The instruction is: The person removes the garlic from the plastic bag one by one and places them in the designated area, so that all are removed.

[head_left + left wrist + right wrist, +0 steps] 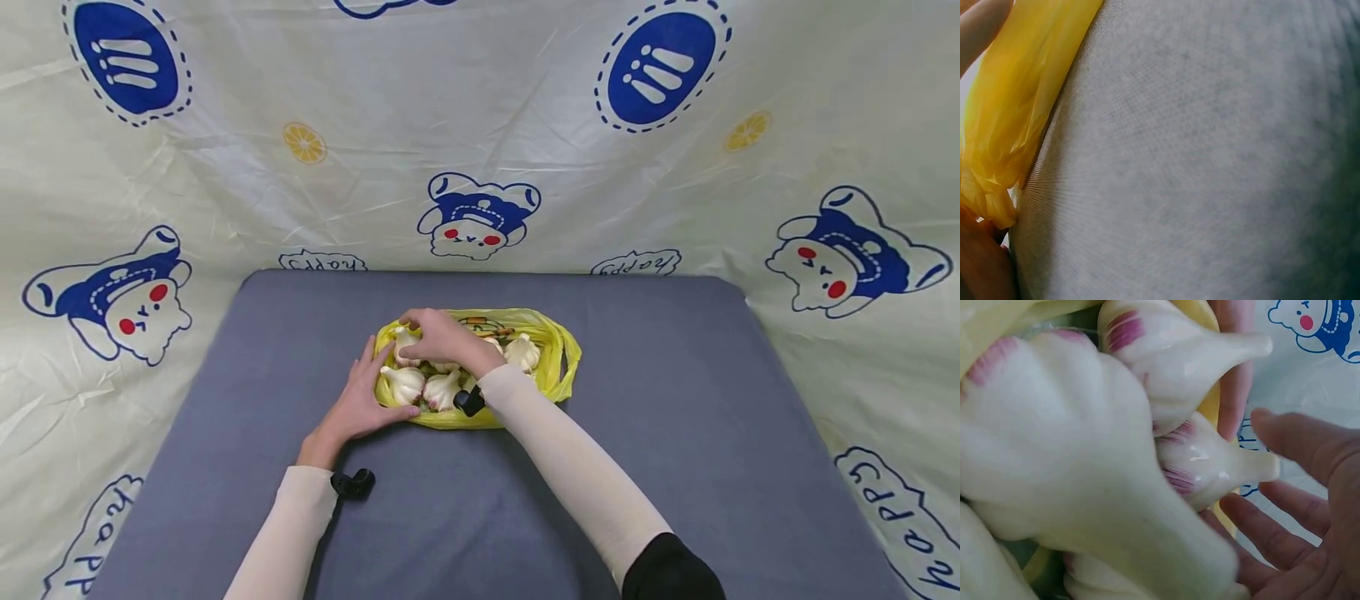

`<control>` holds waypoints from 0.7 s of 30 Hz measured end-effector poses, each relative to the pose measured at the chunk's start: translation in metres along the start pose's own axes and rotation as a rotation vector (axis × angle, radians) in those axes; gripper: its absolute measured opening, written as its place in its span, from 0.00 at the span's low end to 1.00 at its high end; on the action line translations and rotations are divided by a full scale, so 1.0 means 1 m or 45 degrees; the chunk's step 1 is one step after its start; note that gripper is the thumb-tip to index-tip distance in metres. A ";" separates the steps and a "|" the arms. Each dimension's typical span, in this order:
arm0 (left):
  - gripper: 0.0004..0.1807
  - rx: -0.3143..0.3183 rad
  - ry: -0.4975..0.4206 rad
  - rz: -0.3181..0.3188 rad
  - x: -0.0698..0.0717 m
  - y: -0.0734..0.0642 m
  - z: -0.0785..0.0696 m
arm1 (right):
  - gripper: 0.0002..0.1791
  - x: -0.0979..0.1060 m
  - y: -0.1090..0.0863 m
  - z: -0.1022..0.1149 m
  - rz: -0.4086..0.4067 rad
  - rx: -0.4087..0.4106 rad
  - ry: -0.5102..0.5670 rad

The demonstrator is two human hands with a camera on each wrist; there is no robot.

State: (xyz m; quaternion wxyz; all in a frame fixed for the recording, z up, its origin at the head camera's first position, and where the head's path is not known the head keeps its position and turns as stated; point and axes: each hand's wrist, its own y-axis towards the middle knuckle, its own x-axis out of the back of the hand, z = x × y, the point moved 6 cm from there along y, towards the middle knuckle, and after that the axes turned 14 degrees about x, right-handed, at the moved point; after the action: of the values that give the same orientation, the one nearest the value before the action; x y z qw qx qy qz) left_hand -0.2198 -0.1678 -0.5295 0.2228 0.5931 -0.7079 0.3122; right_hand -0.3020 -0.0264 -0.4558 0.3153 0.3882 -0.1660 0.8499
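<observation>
Several white garlic bulbs [442, 389] with purple streaks lie in a yellow plastic bag [567, 358] whose mouth is spread wide. My left hand [365, 398] rests against the bag's left end, fingers spread along the side and thumb at the near rim. My right hand [448, 337] reaches over the bag around a garlic bulb [406, 343] in its far left corner. In the right wrist view, that hand's thumb and fingers [1300, 515] are spread about the stem of a garlic bulb [1194, 464], with a gap at the thumb. A larger bulb [1066, 437] fills the foreground.
A grey-blue cloth [697, 433] covers the table under the bag. Behind and at both sides hangs a pale sheet [525, 100] printed with blue cartoon figures. Black wrist cameras [352, 484] sit on both cuffs.
</observation>
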 end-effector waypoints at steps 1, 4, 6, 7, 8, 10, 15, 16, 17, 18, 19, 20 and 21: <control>0.64 0.000 -0.001 -0.003 0.000 0.000 0.000 | 0.33 -0.001 0.000 -0.002 -0.002 -0.011 -0.005; 0.64 -0.004 -0.001 -0.001 -0.001 0.000 -0.001 | 0.31 -0.002 0.000 -0.008 -0.007 -0.049 -0.003; 0.64 -0.001 -0.003 -0.002 -0.001 0.000 -0.001 | 0.30 -0.003 0.000 -0.011 0.001 -0.070 -0.008; 0.64 -0.001 -0.005 -0.004 -0.001 0.000 -0.001 | 0.29 -0.004 0.000 -0.012 0.004 -0.073 -0.010; 0.64 -0.004 -0.007 -0.008 0.000 0.000 -0.001 | 0.29 -0.004 0.000 -0.013 0.002 -0.071 -0.005; 0.64 -0.001 -0.009 -0.011 0.000 0.000 0.000 | 0.29 -0.005 0.001 -0.014 -0.006 -0.065 0.006; 0.64 -0.003 -0.003 -0.012 0.001 -0.001 0.000 | 0.29 -0.007 0.003 -0.013 -0.033 -0.049 0.050; 0.64 -0.002 -0.004 -0.011 0.001 -0.001 0.000 | 0.28 -0.007 0.004 -0.014 -0.038 -0.050 0.055; 0.64 0.000 -0.003 -0.008 0.001 -0.001 0.000 | 0.28 -0.008 0.004 -0.014 -0.044 -0.053 0.058; 0.64 0.003 -0.004 -0.004 0.001 -0.001 0.000 | 0.28 -0.008 0.004 -0.014 -0.049 -0.056 0.059; 0.64 0.004 -0.004 -0.002 0.001 -0.001 0.000 | 0.28 -0.009 0.004 -0.014 -0.053 -0.058 0.059; 0.64 0.004 -0.004 -0.004 0.001 -0.001 0.000 | 0.27 -0.010 0.005 -0.014 -0.059 -0.058 0.058; 0.64 0.007 -0.006 -0.002 0.001 -0.002 0.000 | 0.27 -0.010 0.005 -0.014 -0.064 -0.058 0.059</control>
State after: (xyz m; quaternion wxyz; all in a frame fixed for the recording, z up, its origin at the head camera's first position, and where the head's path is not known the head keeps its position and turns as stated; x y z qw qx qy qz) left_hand -0.2185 -0.1689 -0.5281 0.2196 0.5950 -0.7072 0.3124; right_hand -0.3083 -0.0268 -0.4728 0.3489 0.3651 -0.1682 0.8466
